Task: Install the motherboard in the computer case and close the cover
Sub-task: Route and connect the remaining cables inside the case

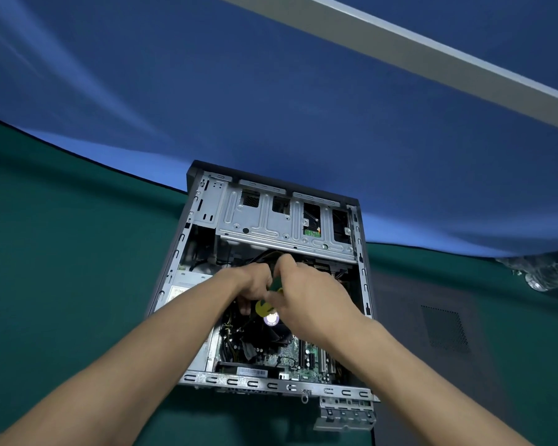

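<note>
Head view: one blue backdrop [271,91] fills the field beyond both hands, with one grey bar [432,49] crossing it above and to the right of them. One green table cover [62,252] extends under and to both sides of the forearms. One computer case [363,252] lies open on its side directly beneath the hands; its rear edge is nearest the person, below the wrists. One dark side cover [438,326] lies flat on the table just right of the right forearm, touching or nearly touching the case. One metal drive cage [271,220] sits in the case just beyond the fingertips. One motherboard [306,358] lies inside the case, under and nearer than the hands; both forearms hide part of it. One cooler fan [271,329] sits on the board directly below the hands. One green-and-yellow screwdriver [266,304] stands between the two hands. The left hand [252,288] and right hand [303,294] are pressed together over the case centre; the right hand's fingers curl round the screwdriver handle, while the left hand's grip cannot be determined. Clear bottles [541,272] lie well right of the right hand.
</note>
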